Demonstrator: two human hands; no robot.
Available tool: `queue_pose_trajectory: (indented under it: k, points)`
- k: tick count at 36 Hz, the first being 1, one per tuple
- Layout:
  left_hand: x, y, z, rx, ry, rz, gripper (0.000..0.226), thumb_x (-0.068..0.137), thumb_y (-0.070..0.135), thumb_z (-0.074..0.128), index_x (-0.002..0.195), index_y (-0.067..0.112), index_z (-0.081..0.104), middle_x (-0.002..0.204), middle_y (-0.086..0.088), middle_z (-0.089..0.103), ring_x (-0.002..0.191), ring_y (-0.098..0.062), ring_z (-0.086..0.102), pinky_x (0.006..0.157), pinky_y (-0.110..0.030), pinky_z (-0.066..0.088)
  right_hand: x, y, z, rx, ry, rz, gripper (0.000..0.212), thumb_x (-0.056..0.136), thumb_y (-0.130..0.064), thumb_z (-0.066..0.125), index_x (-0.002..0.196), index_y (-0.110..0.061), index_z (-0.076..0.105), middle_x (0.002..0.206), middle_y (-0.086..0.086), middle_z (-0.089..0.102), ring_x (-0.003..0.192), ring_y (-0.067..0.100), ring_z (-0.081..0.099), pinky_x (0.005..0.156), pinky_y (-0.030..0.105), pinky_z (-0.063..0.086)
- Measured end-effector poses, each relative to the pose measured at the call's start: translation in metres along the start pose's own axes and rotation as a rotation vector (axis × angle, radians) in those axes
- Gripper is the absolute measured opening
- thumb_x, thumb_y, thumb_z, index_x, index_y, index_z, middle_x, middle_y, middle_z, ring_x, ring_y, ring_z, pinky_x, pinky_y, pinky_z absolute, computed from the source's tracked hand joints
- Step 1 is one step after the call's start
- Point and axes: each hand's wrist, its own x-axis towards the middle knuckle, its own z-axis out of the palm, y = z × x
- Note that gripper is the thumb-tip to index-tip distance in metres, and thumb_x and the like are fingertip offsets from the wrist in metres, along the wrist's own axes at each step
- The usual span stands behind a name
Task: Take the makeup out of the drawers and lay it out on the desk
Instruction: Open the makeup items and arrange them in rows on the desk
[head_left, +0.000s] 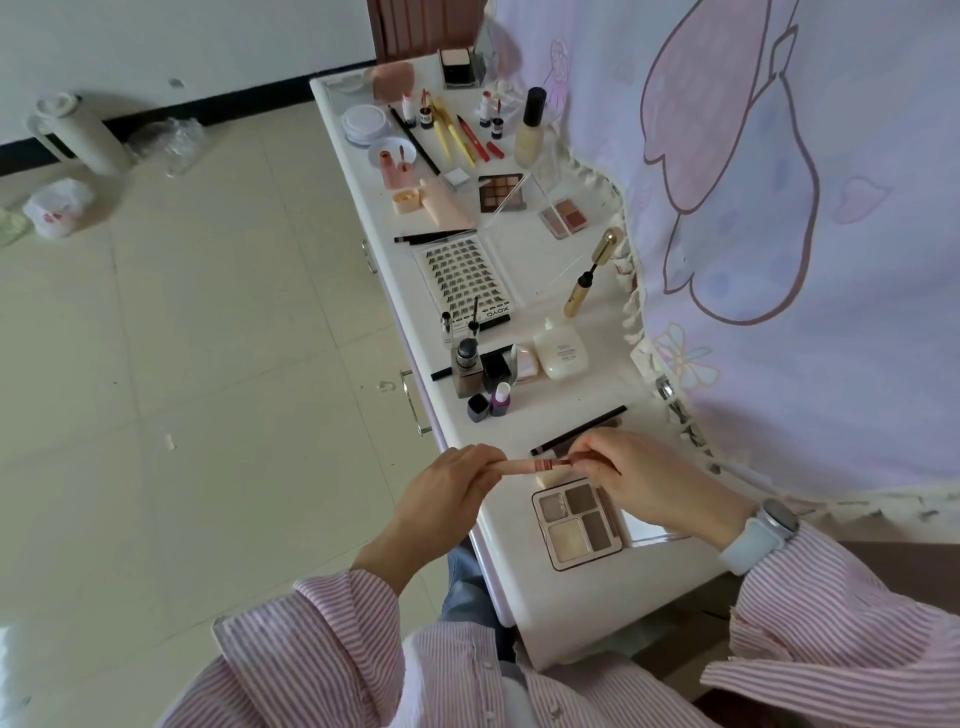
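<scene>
Both hands hold a slim pink lip-gloss tube (524, 466) level above the near end of the white desk (519, 597). My left hand (447, 493) grips the tube body. My right hand (644, 478) pinches its reddish cap end. Just below them an open four-pan eyeshadow palette (576, 525) lies flat on the desk. A black pencil (579, 428) lies just beyond my hands.
Makeup covers the desk farther away: nail-polish bottles (491, 402), a lash tray (465, 283), gold mascara (589, 280), palettes (501, 192), pencils, a foundation bottle (531, 130). A printed curtain (779, 234) hangs along the right. Drawer handles (413, 405) line the desk's left side. Tiled floor lies left.
</scene>
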Motion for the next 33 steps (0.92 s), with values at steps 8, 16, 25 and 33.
queue_pose_trajectory:
  k: [8,16,25,33]
  points:
    - [-0.005,-0.024,-0.002,0.015,0.111,0.005,0.025,0.094,0.030,0.050,0.106,0.019,0.069,0.088,0.013,0.043,0.086,-0.010,0.043,0.079,-0.019,0.038,-0.002,0.018,-0.011,-0.093,0.090,0.027,0.020,0.094,-0.025,0.049,0.109,-0.019,0.062,0.101,-0.010,0.051,0.093,0.006,0.048,0.078,0.021,0.039]
    - [-0.015,-0.045,-0.016,-0.217,0.503,-0.268,0.013,0.086,0.005,0.062,0.095,0.014,0.067,0.083,0.012,0.055,0.077,-0.012,0.051,0.065,-0.019,0.036,-0.003,0.025,-0.014,0.285,0.412,0.131,0.009,0.089,-0.016,0.060,0.096,-0.019,0.062,0.084,-0.004,0.049,0.069,0.004,0.044,0.064,0.004,0.036]
    - [0.012,0.011,0.020,-0.389,0.597,-0.267,0.004,0.085,0.019,0.067,0.081,0.020,0.066,0.079,0.011,0.065,0.070,-0.002,0.059,0.057,-0.010,0.042,0.026,0.020,0.016,0.570,0.523,0.183,0.011,0.087,-0.016,0.063,0.098,-0.015,0.065,0.088,-0.006,0.066,0.074,-0.009,0.056,0.067,0.003,0.041]
    - [0.056,0.036,0.060,-0.194,0.469,-0.386,0.019,0.093,0.026,0.054,0.104,0.017,0.067,0.100,0.004,0.067,0.071,-0.014,0.060,0.056,-0.015,0.039,0.048,0.046,0.028,0.362,0.484,0.254,0.016,0.087,-0.024,0.062,0.098,-0.013,0.068,0.093,-0.002,0.068,0.090,0.013,0.062,0.084,0.026,0.048]
